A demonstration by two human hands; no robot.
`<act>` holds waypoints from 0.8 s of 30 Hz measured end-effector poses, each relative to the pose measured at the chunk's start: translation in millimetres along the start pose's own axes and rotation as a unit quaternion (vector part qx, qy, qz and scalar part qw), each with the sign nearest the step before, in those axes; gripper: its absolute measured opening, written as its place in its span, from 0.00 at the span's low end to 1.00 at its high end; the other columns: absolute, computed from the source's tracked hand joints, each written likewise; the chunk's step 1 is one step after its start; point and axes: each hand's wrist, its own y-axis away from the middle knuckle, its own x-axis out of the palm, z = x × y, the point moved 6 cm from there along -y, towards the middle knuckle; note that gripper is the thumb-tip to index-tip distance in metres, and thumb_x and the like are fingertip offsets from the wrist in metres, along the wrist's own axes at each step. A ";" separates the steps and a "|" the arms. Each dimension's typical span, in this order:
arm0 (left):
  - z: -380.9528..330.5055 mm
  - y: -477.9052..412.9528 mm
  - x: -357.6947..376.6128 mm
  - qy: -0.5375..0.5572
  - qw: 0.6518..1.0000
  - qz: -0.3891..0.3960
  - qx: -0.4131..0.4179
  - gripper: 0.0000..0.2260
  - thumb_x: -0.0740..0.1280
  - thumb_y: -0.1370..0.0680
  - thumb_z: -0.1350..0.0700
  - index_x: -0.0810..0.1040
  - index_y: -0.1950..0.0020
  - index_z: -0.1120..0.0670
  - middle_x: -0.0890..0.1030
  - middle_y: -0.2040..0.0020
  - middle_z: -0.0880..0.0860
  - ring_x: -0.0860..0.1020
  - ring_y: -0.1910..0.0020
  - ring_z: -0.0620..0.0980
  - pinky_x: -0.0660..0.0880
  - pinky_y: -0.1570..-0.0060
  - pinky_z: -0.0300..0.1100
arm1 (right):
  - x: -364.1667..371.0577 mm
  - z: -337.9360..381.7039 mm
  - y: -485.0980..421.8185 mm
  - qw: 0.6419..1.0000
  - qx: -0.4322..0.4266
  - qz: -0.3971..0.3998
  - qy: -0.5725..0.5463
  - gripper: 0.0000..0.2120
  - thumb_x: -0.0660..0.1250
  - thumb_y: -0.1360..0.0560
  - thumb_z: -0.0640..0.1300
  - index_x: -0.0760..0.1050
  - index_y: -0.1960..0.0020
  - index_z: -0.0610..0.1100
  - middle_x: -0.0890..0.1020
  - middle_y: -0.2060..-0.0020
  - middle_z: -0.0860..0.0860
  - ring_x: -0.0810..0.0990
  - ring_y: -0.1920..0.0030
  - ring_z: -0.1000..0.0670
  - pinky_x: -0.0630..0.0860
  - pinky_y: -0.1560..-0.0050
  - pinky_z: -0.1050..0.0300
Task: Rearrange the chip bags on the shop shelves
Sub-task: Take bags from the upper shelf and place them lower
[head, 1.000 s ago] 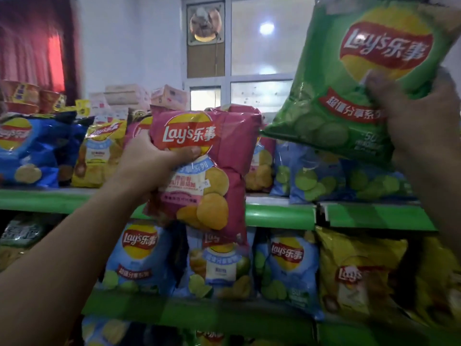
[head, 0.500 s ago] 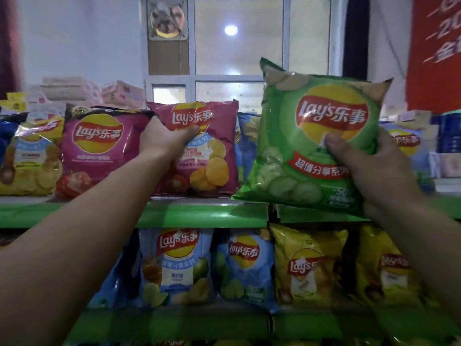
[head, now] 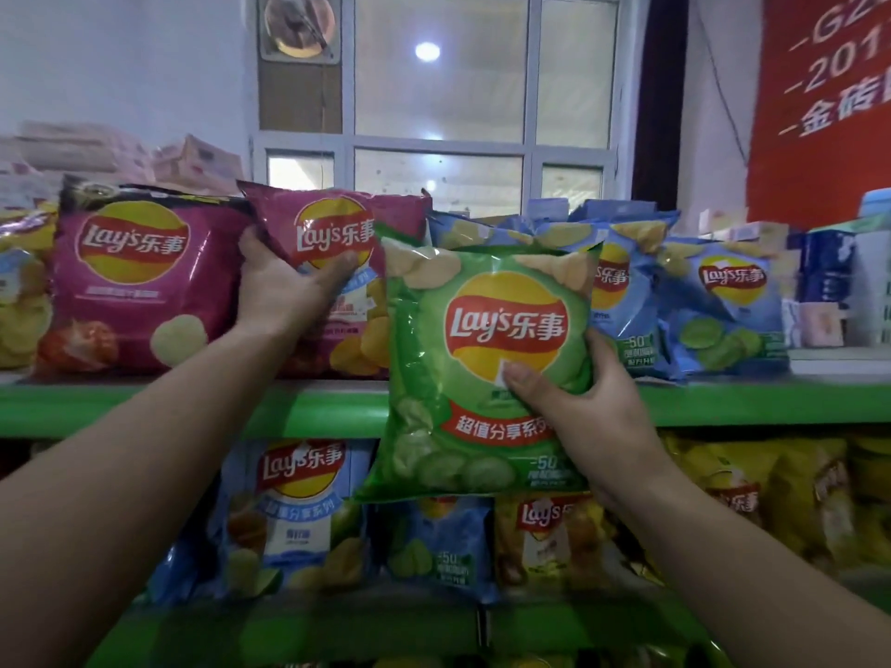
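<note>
1. Lower and further left than 0.5 s ago, the green Lay's bag (head: 482, 378) now hangs in front of the top shelf (head: 144, 407) and its green lip instead of above it. Its left side covers part of the pink bag beside it.
2. The right hand (head: 598, 421) holds that green bag at its right edge. The thumb lies flat on the front just under the logo, and the other fingers curl round behind, clamped on the packet. The bag is held up in the air, roughly upright and a little tilted.
3. The left hand (head: 284, 286) has kept its hold on the pink Lay's bag (head: 337, 224), same as before. Its thumb lies across the front below the logo. Its fingers wrap round the bag's left edge and are mostly hidden behind it. That bag stands on the top shelf.
4. Just left of it stands 1 more pink bag, the bigger pink Lay's bag (head: 135, 277), close against the left hand.
5. Right of the green bag, light-blue Lay's bags (head: 718, 301) stand along the same shelf, with at least 2 fronts showing.
6. On the shelf below, a blue Lay's bag (head: 294, 513) sits beside the left forearm. Yellow Lay's bags (head: 549, 547) sit to the right, partly hidden by the right arm.
7. Behind the shelving is a window (head: 438, 89), and a red banner (head: 819, 89) with white characters hangs on the wall to its right.
</note>
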 end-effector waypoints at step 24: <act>181.6 244.7 -108.6 0.179 0.926 0.167 -0.286 0.33 0.81 0.46 0.59 0.79 0.42 0.54 0.87 0.52 0.55 0.86 0.54 0.56 0.82 0.61 0.45 | 116.0 -146.1 123.0 0.954 0.184 0.236 -0.028 0.13 0.69 0.27 0.54 0.78 0.45 0.53 0.85 0.49 0.60 0.83 0.47 0.59 0.78 0.51 0.64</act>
